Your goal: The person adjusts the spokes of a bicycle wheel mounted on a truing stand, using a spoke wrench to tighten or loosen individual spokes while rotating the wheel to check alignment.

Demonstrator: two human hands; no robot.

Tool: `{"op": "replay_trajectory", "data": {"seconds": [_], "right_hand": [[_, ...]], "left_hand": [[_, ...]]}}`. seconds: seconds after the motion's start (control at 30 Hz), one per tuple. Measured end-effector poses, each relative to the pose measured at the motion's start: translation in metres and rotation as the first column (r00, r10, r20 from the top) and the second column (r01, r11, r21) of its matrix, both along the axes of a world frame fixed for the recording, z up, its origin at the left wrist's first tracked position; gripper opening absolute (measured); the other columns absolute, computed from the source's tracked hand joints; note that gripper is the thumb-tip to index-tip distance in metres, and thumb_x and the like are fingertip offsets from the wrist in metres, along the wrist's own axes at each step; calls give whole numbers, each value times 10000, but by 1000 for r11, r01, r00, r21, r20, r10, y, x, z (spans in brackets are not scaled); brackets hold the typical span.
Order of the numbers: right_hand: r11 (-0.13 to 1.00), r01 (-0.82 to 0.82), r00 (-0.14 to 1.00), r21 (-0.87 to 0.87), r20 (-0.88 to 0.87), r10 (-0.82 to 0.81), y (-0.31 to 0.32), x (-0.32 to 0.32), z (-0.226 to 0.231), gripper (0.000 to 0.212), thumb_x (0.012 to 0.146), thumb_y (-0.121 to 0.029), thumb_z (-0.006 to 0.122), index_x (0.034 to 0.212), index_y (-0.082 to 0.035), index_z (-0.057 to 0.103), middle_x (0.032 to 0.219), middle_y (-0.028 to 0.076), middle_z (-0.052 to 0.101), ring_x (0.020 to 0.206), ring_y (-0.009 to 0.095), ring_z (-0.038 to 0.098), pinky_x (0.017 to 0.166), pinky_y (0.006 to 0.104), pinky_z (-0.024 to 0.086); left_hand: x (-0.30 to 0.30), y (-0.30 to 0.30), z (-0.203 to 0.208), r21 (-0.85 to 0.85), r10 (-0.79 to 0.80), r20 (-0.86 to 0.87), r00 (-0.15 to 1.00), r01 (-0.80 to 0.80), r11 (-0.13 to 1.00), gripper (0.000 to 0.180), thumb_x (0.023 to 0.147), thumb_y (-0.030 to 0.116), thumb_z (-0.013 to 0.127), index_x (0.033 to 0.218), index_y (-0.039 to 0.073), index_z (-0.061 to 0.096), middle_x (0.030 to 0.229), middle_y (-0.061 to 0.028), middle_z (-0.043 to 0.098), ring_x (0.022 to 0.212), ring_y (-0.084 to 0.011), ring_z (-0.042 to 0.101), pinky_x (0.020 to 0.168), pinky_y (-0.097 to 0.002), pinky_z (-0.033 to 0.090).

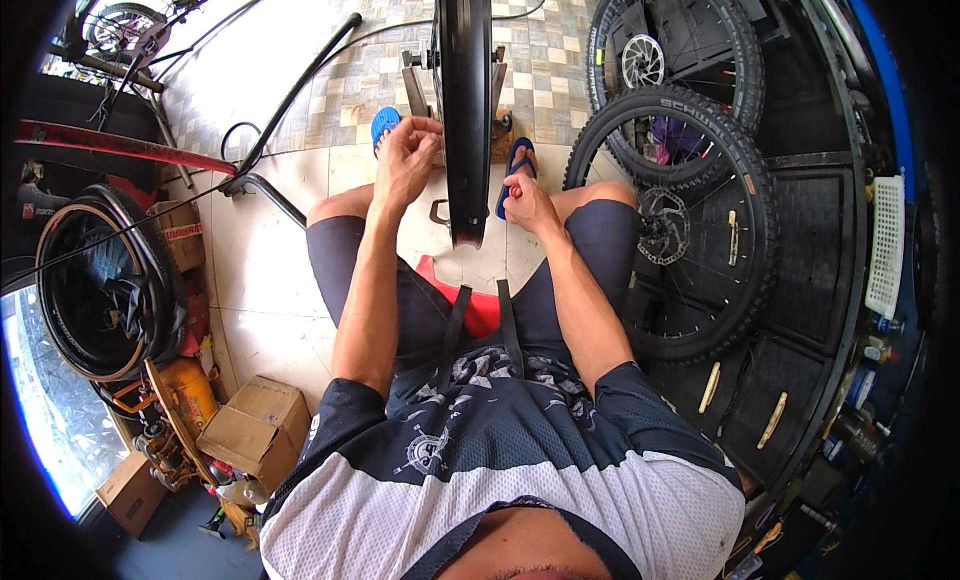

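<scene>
A black bicycle rim (467,110) stands upright between my knees, seen nearly edge-on. It sits in a wheel stand (415,85) with an arm on either side. At the rim's left side is my left hand (405,165), its fingers bent and drawn together, the fingertips close to the rim; what they pinch, if anything, is too small to tell. To the right of the rim and apart from it, my right hand (530,202) is closed, with a small reddish spot at its fingertips that I cannot identify.
Two wheels with knobby tyres, a nearer wheel (575,170) and a farther wheel (592,50), lean at the right by black panels. Rims and tyres (50,280) hang at the left above a cardboard box (255,430). A black-and-red pole frame (240,175) stands at the left front.
</scene>
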State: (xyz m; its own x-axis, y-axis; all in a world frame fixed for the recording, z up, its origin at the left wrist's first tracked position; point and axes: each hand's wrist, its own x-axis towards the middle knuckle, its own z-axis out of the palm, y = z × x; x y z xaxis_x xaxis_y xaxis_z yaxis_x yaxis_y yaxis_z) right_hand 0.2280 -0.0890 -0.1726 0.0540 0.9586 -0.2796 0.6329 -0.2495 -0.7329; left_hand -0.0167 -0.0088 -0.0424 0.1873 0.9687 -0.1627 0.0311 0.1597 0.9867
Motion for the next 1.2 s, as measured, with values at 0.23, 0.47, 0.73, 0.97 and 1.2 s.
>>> {"op": "replay_trajectory", "data": {"seconds": [0.23,0.47,0.73,0.97,1.2], "right_hand": [[999,-13,1000,46,-13,14,-1,1,-2,383,804,-164,639,1154,-9,638,864,118,652,818,256,644,759,362,519],[1000,6,999,11,-36,-6,0,1,-5,392,797,-160,641,1153,2,658,860,99,651,802,215,624,749,331,515],[1000,-6,999,-8,-36,5,1,0,-1,387,802,-140,663,1154,14,626,847,89,641,809,234,641,770,358,517],[1000,-2,1000,2,-22,2,1,0,1,391,811,-172,635,1158,6,664,861,96,655,797,222,626,750,335,518],[1000,13,1000,-27,-13,-13,1,0,-2,391,809,-179,637,1157,-2,662,859,86,653,796,213,624,749,335,516]], "left_hand": [[-6,14,-23,43,140,115,983,-146,988,210,988,93,560,1171,1,606,942,-85,712,780,-102,617,717,-245,502],[-7,-1,-76,32,130,-69,989,-128,991,208,940,47,612,1145,12,604,966,-126,708,895,-177,703,808,-304,561],[1,-17,-57,169,166,-200,966,-133,977,216,961,81,594,1166,12,589,979,-135,716,923,-200,707,807,-309,557],[3,-19,-49,108,148,-224,963,-127,986,224,969,96,586,1173,3,601,1009,-136,719,917,-194,699,825,-301,551],[0,-18,-64,240,130,-333,934,-50,969,231,963,115,597,1169,13,618,997,-126,728,932,-193,701,833,-321,550]]}}
